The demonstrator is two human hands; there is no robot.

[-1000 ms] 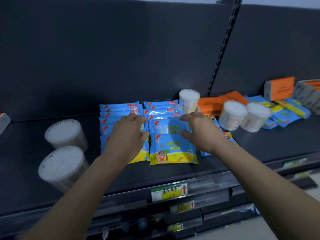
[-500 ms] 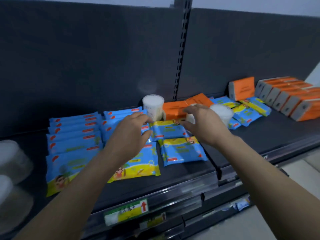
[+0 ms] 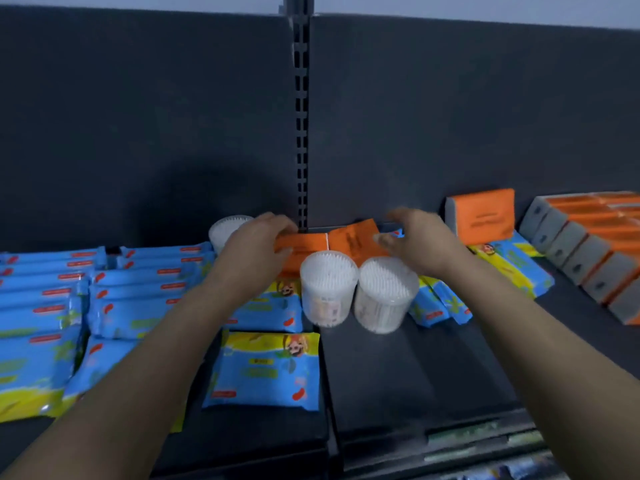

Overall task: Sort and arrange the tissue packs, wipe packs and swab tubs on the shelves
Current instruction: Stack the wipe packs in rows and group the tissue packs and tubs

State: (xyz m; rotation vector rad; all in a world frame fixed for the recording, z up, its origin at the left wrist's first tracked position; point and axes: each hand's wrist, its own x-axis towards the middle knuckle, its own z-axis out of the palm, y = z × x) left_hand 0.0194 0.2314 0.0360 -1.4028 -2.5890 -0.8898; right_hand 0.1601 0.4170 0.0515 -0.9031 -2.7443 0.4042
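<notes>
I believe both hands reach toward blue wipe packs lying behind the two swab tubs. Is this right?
Not quite: in the head view, the left hand and right hand reach toward orange tissue packs, not blue wipe packs, lying behind the two swab tubs.

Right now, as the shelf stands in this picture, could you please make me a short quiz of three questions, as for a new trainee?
1. How many swab tubs are in view on the shelf?
2. True or false: the two swab tubs nearest the camera are stacked one upon the other.
3. Which thing does the left hand reach?
A) a blue wipe pack
B) a flat orange tissue pack
C) the upright orange tissue pack

Key
1. Three: two in front, one behind the left hand.
2. False: they stand side by side.
3. B.
</notes>
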